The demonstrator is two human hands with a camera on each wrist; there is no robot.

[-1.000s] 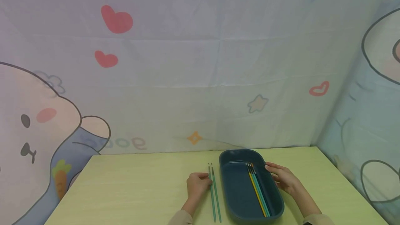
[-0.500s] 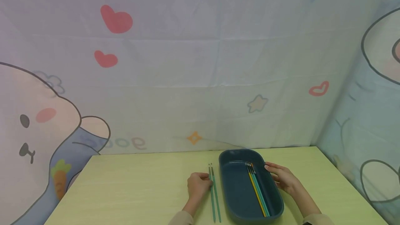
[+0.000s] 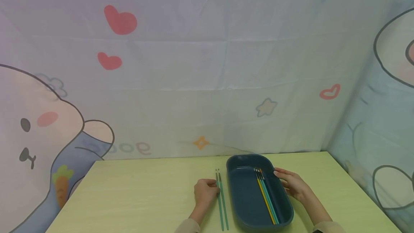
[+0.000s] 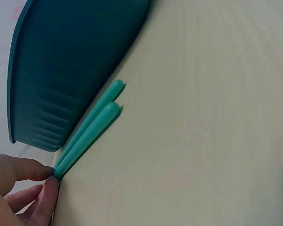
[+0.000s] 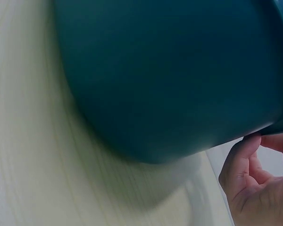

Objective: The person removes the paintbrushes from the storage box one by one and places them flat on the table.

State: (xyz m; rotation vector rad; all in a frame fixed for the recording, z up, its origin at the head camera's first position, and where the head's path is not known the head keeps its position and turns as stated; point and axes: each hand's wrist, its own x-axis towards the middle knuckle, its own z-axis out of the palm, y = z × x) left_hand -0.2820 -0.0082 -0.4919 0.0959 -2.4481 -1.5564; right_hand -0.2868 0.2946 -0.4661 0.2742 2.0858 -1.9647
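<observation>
Two thin paintbrushes (image 3: 224, 204) with teal handles lie side by side on the table, bristles pointing away. My left hand (image 3: 205, 192) pinches them between thumb and fingertips near the far end; in the left wrist view the rounded handle ends (image 4: 103, 121) point away from the fingers. Just to the right stands a dark blue rectangular basin (image 3: 247, 206). Inside it several paintbrushes (image 3: 266, 197), yellow, teal and dark-handled, lean along the right side. At the basin's right rim, my right hand (image 3: 292, 185) holds on with its thumb and fingertips, the other fingers curled below.
A pale yellow-green table (image 3: 139, 193) reaches back to a printed cloth backdrop (image 3: 181, 64) with hearts and cartoon figures. Another stretch of cloth (image 3: 372, 118) hangs along the right side.
</observation>
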